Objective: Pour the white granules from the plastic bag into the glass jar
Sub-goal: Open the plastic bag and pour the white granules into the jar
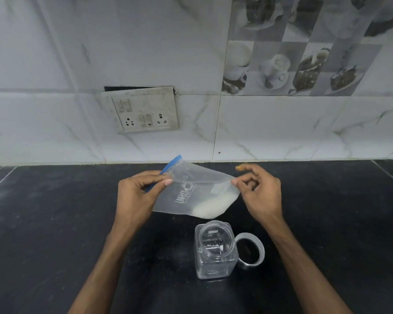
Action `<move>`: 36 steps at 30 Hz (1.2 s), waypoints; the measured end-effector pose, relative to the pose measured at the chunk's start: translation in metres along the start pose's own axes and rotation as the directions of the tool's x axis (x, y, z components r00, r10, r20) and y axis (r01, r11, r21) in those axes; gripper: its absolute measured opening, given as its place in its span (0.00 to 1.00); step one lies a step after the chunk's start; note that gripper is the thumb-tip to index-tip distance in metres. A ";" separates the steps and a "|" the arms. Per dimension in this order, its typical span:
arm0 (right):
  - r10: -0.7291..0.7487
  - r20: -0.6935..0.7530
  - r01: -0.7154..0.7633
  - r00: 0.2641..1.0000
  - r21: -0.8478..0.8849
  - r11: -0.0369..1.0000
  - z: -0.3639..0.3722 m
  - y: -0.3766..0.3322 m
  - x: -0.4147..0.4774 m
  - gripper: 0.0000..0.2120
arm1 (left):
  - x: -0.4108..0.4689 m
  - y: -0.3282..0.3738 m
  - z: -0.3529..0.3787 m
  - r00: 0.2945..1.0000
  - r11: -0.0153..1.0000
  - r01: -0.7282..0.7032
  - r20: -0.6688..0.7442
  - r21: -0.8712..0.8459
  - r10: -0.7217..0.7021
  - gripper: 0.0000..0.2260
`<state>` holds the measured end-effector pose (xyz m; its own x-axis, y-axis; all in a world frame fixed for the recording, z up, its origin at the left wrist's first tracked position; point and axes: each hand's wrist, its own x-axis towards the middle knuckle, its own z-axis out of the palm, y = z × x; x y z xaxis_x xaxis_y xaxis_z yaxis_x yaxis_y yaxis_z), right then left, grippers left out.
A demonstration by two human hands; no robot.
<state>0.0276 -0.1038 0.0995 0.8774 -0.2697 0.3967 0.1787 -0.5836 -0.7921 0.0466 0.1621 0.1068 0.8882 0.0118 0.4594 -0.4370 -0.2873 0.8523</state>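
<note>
A clear plastic bag (191, 189) with a blue zip strip hangs in the air above the black counter. White granules (210, 208) sit in its lower right corner. My left hand (137, 191) pinches the bag near the blue strip. My right hand (258, 189) pinches the opposite edge, with a small orange piece (240, 167) showing at its fingertips. The open glass jar (214, 250) stands upright on the counter just below the bag, apart from it. Its inside looks almost bare.
The jar's lid (251, 249) lies flat on the counter, touching the jar's right side. A tiled wall with a switch and socket plate (143, 109) rises behind the black counter (55, 223).
</note>
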 end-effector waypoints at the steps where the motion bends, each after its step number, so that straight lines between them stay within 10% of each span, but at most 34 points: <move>1: 0.003 0.009 -0.003 1.000 -0.010 1.000 -0.001 -0.001 0.000 0.14 | -0.002 0.001 0.001 1.000 1.000 0.005 -0.002 -0.006 -0.005 0.11; 36: -0.067 -0.113 0.053 0.991 -0.126 0.991 -0.028 -0.004 -0.004 0.16 | -0.024 0.004 0.029 0.998 0.995 0.041 -0.033 -0.093 -0.045 0.09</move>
<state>0.0110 -0.1217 0.1138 0.8078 -0.3145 0.4986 0.1674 -0.6886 -0.7056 0.0277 0.1329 0.0923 0.9016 0.0561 0.4289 -0.4112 -0.1965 0.8901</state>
